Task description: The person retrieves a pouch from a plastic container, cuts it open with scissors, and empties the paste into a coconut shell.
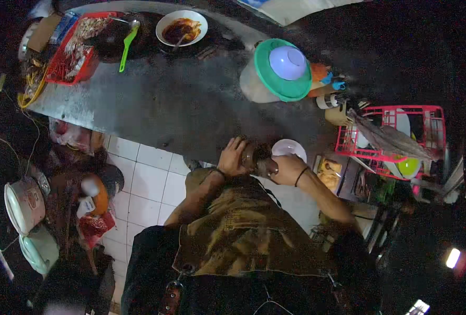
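At the counter's near edge, my left hand (233, 158) curves around the side of a dark brown rounded thing (248, 157), its fingers bent over the rim side. Close beside it, my right hand (288, 170) is closed on a dark, blurred piece (266, 167) that meets the rounded thing. What kind of things these are, and whether they are one or two, I cannot make out. A pale pinkish bowl (290, 148) sits just beyond my right hand, partly hidden by it.
Along the dark counter (180, 105) stand a red basket (70, 63), a green spatula (128, 47), a white bowl of dark sauce (182, 29) and a container under a green lid (267, 71) topped by a lilac bowl (288, 62). A pink dish rack (390, 110) is at right.
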`<state>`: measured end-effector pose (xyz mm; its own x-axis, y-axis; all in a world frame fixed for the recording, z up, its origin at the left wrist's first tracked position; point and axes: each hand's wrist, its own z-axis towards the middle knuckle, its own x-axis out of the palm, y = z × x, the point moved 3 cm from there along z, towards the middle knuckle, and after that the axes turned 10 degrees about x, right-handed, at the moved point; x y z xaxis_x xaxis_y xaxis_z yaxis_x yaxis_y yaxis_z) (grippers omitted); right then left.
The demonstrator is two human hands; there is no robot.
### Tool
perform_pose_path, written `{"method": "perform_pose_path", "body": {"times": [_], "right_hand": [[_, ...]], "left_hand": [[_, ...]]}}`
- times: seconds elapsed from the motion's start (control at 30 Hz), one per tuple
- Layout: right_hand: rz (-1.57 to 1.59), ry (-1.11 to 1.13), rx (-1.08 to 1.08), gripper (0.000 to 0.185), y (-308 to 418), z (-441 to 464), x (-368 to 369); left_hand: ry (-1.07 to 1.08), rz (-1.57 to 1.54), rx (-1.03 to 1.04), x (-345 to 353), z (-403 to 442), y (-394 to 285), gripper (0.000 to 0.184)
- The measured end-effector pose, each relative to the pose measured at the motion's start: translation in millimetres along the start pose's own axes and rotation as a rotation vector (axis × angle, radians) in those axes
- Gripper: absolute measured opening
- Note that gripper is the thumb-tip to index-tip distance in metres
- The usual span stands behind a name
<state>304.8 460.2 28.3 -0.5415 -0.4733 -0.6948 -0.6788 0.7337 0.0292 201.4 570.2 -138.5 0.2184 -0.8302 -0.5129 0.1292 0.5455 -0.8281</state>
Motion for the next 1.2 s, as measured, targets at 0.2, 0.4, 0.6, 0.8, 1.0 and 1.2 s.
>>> {"method": "perform_pose_path", "body": {"times": [0.2,0.4,0.6,0.8,1.0,1.2], "right_hand": [[-0.118,0.097,-0.067,0.033,-13.1,10.1,-1.8],[0.2,0.288,0.036,0.036,-31.7,6.1,1.9],[0.197,0.178,0.085,0.042,-44.2,5.0,3.4],[0.124,0.019,0.052,0.042,-16.5,1.4,-14.1],[0.291,-0.225,-0.058,0.044,-26.0,-4.1,3.9],[0.703,0.011,-0.024,0.036,-57.3,3.9,56.3]], "left_hand": [[-0.01,0.048,0.045,21.1,-6.7,20.6,0.1],[0.063,-0.003,-0.027,22.8,-5.0,21.3,0.101],[0.11,0.03,-0.068,16.1,1.3,16.7,0.098],[0.048,0.036,-0.063,7.5,2.2,8.6,0.102],[-0.033,0.019,0.04,17.6,-1.8,10.9,0.105],[-0.041,0.025,0.08,13.8,2.0,2.4,0.098]]}}
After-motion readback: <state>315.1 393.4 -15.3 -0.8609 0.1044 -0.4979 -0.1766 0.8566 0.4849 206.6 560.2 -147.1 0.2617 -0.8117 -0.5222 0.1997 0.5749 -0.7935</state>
